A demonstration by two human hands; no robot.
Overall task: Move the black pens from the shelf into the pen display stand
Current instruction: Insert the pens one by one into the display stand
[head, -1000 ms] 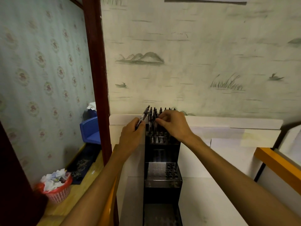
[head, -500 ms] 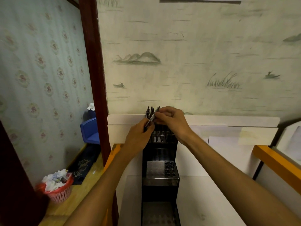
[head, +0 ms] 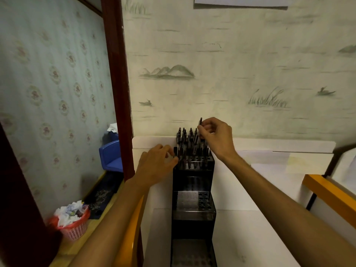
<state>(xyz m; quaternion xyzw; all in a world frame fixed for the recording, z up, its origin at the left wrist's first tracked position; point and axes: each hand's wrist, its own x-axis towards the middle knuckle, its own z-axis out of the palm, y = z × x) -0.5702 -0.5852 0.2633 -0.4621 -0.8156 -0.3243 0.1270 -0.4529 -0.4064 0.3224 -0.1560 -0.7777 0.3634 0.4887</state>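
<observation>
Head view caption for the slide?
Right hand pinches a black pen above the pen display stand; left hand beside it.

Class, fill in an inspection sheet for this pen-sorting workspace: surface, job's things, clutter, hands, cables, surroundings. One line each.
Surface: white shelf against the wall.
Job's things: black stand with stepped tiers; top tier full of pens; middle tier shows empty holes; one pen raised above the rest.
Clutter: nothing seen on the shelf.
Hands: right hand pinches the raised pen; left hand at the stand's top left, fingers curled, hold unclear.
Cables: nothing seen.
Surroundings: red basket of crumpled paper, blue bin, patterned wallpaper.
</observation>
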